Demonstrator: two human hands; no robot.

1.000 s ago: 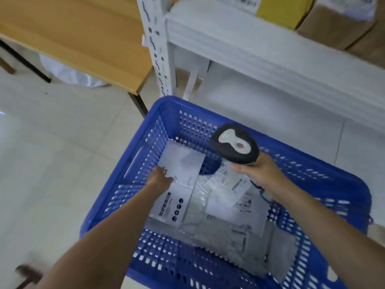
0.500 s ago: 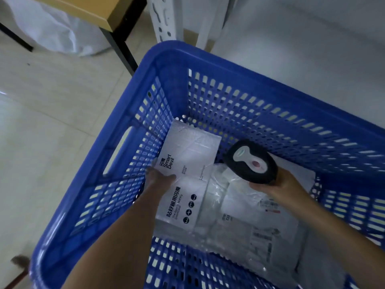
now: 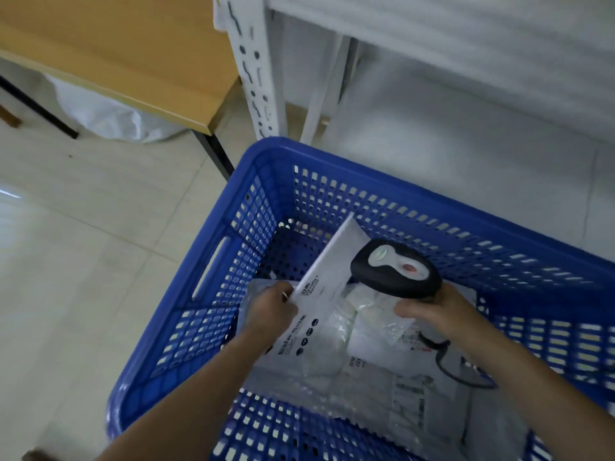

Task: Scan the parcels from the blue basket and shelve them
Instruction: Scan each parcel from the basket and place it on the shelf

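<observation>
**Mailer (image 3: pixel 327 264), white, flat: one item in hand**

Location: inside the blue basket (image 3: pixel 213 261), tilted up on its long edge. The far corner points to 12 o'clock and the near end rests on the heap of bags (image 3: pixel 376 387).

Hold: the left hand (image 3: pixel 271 311) is clamped on the mailer's left edge, at about 8 o'clock of the item, with the thumb on the printed face. The right hand (image 3: pixel 439 314) is closed round the grip of the scanner (image 3: pixel 396 269), which sits at 3 o'clock of the mailer and just beside it. Whether the two touch cannot be told.

Handling, as judged: it looks light and thin. It keeps a flat plane when held by one edge, so it is probably padded or card-backed rather than limp. The skin is smooth and may slide in a pinch. It is best taken mid-edge, with the fingers kept off any barcode. No shipping label shows on the visible face, so it may be on the reverse.

Remaining stock: the bags are soft, crinkled film, likely slippery and floppy. A label shows at 5 o'clock.

Destination: the shelf frame (image 3: pixel 254 68) stands at 12 o'clock of the basket.
</observation>
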